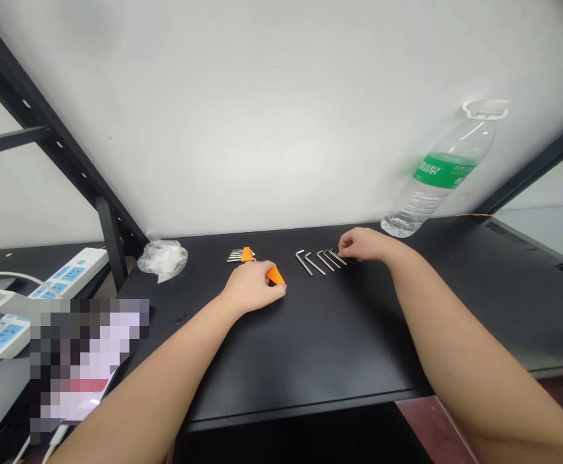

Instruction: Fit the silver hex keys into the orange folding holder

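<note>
Left hand (252,287) is closed around an orange key holder (276,276) on the black table (334,348). A second orange holder (247,254) just behind it has small keys slotted in. Right hand (364,245) has its fingertips on the laid-out hex keys (316,261), can't tell if it's pinching one. The water bottle (438,174) leans on the wall.

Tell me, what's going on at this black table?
A person is working at a table with bare hands. The left hand is closed over an orange holder on the tabletop. The right hand has its fingertips at the right end of a row of hex keys laid side by side. Behind the left hand sits a second orange holder with keys in it. A plastic bag, a water bottle and power strips lie off to the sides.
</note>
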### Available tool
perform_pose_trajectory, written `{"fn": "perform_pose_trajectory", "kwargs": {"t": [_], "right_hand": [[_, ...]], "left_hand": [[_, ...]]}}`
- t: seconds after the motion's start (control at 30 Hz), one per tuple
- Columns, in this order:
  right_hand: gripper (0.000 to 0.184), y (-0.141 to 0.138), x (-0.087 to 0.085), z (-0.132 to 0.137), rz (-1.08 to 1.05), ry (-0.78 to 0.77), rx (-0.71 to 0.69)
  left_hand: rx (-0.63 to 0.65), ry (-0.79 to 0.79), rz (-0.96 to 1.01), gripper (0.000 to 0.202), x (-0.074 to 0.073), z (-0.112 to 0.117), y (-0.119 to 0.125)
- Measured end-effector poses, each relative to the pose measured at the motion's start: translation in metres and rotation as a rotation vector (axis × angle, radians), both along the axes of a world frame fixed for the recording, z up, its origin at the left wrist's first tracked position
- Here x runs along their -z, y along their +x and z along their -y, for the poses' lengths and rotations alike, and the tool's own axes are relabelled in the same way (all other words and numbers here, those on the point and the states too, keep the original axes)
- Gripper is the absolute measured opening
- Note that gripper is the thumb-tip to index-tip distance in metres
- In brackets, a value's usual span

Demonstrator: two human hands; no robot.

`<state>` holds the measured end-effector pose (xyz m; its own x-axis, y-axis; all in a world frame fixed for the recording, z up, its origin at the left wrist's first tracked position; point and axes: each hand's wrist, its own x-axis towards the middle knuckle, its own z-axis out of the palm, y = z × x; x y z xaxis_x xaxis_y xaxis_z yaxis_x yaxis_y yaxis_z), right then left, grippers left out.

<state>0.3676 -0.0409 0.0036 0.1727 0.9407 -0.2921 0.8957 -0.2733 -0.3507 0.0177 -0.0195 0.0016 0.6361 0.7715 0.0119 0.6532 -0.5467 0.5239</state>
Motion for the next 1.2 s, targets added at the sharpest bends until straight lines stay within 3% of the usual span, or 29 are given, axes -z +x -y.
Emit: {"fn": "perform_pose_trajectory", "kwargs": {"t": [0.2,0.53,0.8,1.07,1.2], "right_hand": [[0.014,-0.007,-0.002,0.0,0.018,-0.006,0.032],[0.016,-0.033,-0.007,0.004,-0.208,-0.049,-0.036],[0.011,-0.072,-0.006,0.006,-0.093,0.067,-0.036],[0.03,-0.119,0.006,0.003,0.084,0.22,-0.027],[0.025,-0.123,0.009,0.001,0.092,0.265,-0.078]], "left_hand": [[-0.005,0.002,-0.011,0.021,0.0,0.0,0.001],[-0.011,0.007,-0.025,0.019,-0.002,0.001,0.001],[-0.012,0.014,-0.028,0.023,-0.004,0.003,0.001],[0.003,0.008,-0.014,0.021,-0.002,0.002,0.0],[0.012,0.023,-0.015,0.023,-0.002,0.002,0.0]]}}
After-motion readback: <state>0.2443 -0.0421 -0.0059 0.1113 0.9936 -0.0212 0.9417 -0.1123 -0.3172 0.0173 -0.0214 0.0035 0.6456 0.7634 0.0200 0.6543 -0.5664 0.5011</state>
